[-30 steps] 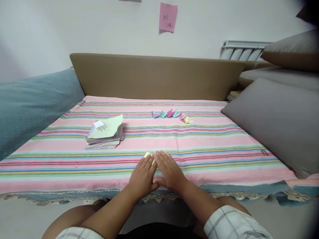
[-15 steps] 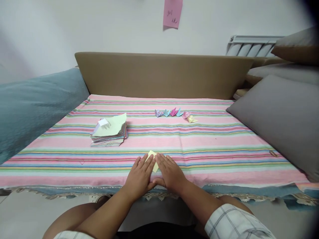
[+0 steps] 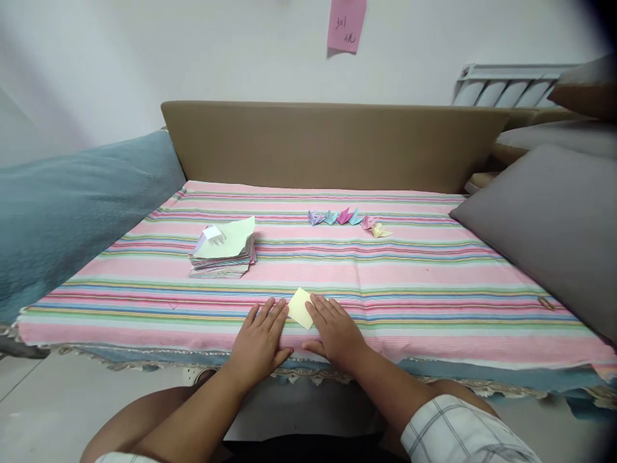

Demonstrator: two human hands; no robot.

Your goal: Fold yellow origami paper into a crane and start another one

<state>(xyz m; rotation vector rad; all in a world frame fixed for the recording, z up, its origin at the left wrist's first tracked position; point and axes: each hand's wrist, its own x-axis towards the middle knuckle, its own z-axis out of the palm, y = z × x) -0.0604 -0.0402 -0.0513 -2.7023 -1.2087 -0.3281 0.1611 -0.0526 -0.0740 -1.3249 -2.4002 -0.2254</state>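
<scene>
A small folded piece of pale yellow paper [image 3: 299, 308] lies on the striped cloth near its front edge. My left hand [image 3: 258, 337] rests flat to its left, fingers stretched out, the fingertips by the paper's left corner. Flat on the other side is my right hand [image 3: 336, 331], whose fingertips lie over the paper's right edge and hide part of it. Neither hand grips anything.
Several folded paper cranes [image 3: 344, 217] stand in a row farther back. On the left is a stack of coloured paper [image 3: 224, 257] with a small white object [image 3: 213, 233] on top. Cushions [image 3: 540, 225] flank the right side, and a brown backrest [image 3: 332, 148] runs behind.
My hands have moved apart, the left one sliding left off the paper, so more of the yellow paper shows. The whole view has shifted slightly.
</scene>
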